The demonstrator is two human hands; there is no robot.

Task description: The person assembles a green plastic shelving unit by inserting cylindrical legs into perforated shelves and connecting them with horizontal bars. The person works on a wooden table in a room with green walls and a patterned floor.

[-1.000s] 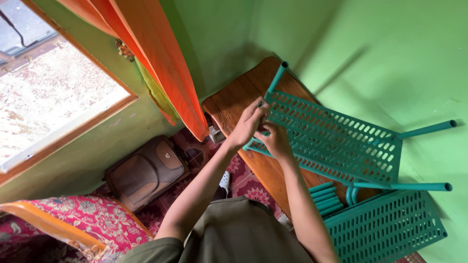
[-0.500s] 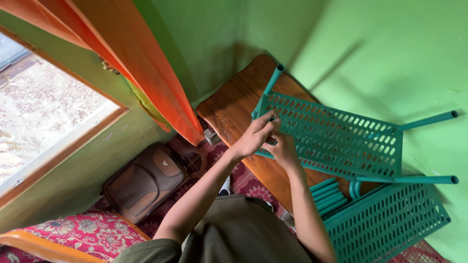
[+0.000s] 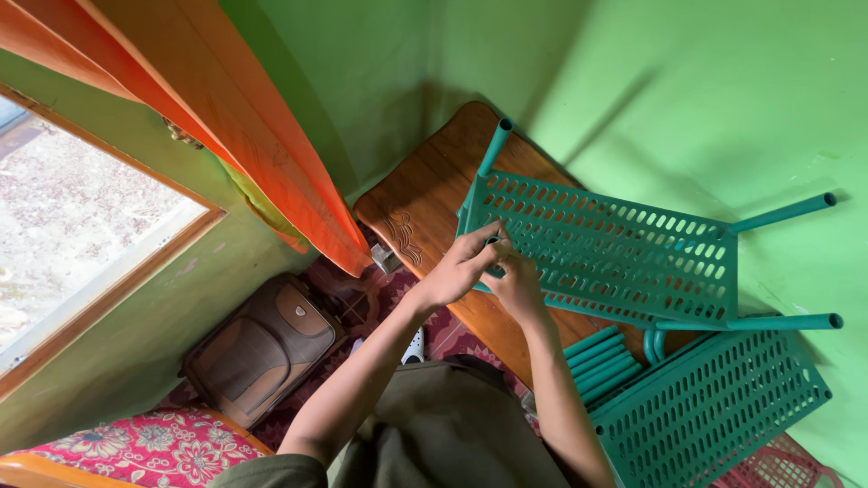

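On the wooden worktop (image 3: 425,203) in the green-walled corner lies a green perforated shelf panel (image 3: 615,258), tilted, with green tubes standing out from its corners: one pointing toward the wall corner (image 3: 495,145) and two toward the right-hand wall (image 3: 785,212), (image 3: 768,322). Both hands meet at the panel's near corner. The left hand (image 3: 459,269) is curled, fingertips pinched on a small part at the corner socket; the part itself is hidden by the fingers. The right hand (image 3: 517,287) is closed against the panel edge just beside it, apparently steadying it; whether it grips the edge or only presses on it cannot be told.

Assessment of the step in hand: a fitting or leg appears to be under seating at that near corner. To do it well, in my judgement:
- keep the right hand clamped on the edge so the panel does not slide on the polished worktop;
- line the piece square to the socket before pressing, since a skewed push may jam it or crack the plastic;
- press along the socket's axis, not sideways, as the fitted tubes could lever the panel over.

Nearby: a second perforated panel (image 3: 714,411) and a bundle of loose green tubes (image 3: 601,360) rest lower right, touching each other. An orange curtain (image 3: 244,136), a window (image 3: 72,226) and a brown suitcase (image 3: 258,348) on the floor stand well apart to the left
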